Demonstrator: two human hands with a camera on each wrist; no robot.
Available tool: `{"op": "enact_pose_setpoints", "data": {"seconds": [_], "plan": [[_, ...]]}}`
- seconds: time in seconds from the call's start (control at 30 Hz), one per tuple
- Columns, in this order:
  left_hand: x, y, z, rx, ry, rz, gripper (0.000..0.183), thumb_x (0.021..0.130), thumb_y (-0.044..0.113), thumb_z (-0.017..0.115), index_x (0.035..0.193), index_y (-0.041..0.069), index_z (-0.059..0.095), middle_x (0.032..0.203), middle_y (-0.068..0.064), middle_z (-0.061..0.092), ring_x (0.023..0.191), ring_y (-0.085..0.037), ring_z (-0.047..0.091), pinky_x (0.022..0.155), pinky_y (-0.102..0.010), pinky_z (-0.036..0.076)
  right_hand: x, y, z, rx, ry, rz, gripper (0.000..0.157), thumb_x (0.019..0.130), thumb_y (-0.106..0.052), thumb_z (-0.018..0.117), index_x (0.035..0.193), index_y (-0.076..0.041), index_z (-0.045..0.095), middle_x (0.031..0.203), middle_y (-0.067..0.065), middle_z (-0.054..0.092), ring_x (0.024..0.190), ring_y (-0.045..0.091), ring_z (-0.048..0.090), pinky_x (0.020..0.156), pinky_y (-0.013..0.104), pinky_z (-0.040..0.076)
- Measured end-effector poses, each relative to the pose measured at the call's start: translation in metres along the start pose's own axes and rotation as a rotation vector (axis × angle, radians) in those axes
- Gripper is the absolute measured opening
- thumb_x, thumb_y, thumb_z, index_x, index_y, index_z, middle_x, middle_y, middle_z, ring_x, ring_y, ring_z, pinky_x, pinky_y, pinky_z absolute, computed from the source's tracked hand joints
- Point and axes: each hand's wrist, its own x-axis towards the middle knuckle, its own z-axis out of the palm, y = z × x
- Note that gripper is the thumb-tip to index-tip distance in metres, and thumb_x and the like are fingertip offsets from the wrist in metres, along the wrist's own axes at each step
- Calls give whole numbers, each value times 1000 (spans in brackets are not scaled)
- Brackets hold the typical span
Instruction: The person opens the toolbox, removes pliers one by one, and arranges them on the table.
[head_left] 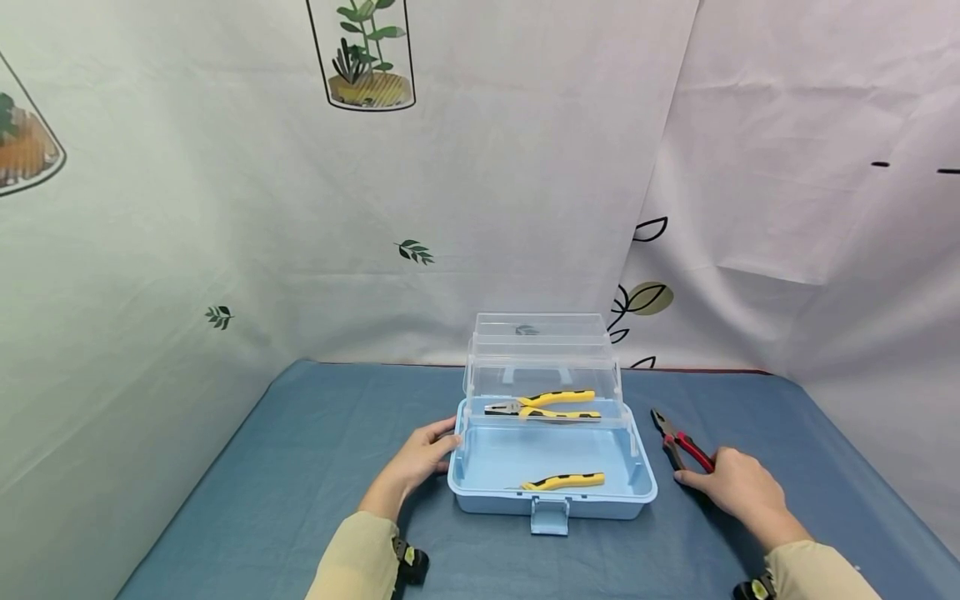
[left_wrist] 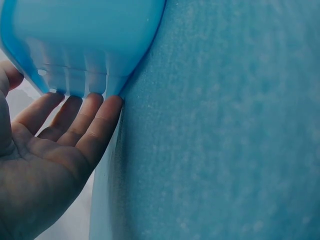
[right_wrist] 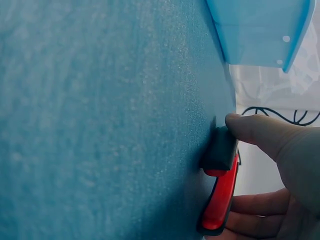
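The light-blue toolbox [head_left: 495, 505] sits on the table cloth [head_left: 337, 433], just right of the left hand [head_left: 420, 457] and to the left of the right hand [head_left: 744, 486]. It looks like thin plastic, so probably light, fairly stiff, smooth and apt to slide; its side walls seem the best hold. Its raised clear lid [head_left: 542, 346], beyond both hands, is likely the most fragile part and a poor place to grip.

The red-and-black pliers [head_left: 675, 437] lie on the cloth under the right hand's fingers, jaws pointing away from it. They should be rigid, dense for their size and hard to harm; the sleeved handles, likely grippy, are the place to take hold, though they may swing at the pivot. Two yellow-handled pliers lie between the hands: one [head_left: 555, 397] farther off, seen through the lid, the other [head_left: 564, 482] nearer, by the front wall.

The left hand, fingers extended and thumb apart, rests its fingertips against the toolbox's near side wall. The right hand is narrowed on the red-and-black pliers, thumb on one handle, fingers at the other.
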Motion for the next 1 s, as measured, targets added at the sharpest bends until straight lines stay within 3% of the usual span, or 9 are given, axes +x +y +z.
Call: {"op": "enact_pose_setpoints", "data": {"seconds": [0.33,0.7,1.0], "plan": [[-1,0,0,-10,-10,3,57,93,21,55,144,5,38,147,-25,36,122,-34,51,87,-43,54,1,-1,2,22,-4,-3,63,71,-58,71,81,2,56,66,9,50,60,20,48,51,29,36],[-2,2,1,3,15,-11,56,92,21,55,144,6,40,146,-23,39,119,-31,53,86,-43,54,-2,-5,2,41,-20,-8,69,71,-62,70,84,4,58,66,8,52,60,19,49,51,29,38],[-1,0,0,-5,-3,6,56,93,22,55,144,5,39,147,-24,37,122,-33,52,88,-44,53,-4,-7,1,35,-24,-17,69,72,-62,69,86,5,59,66,8,52,59,19,49,51,29,37]]}}
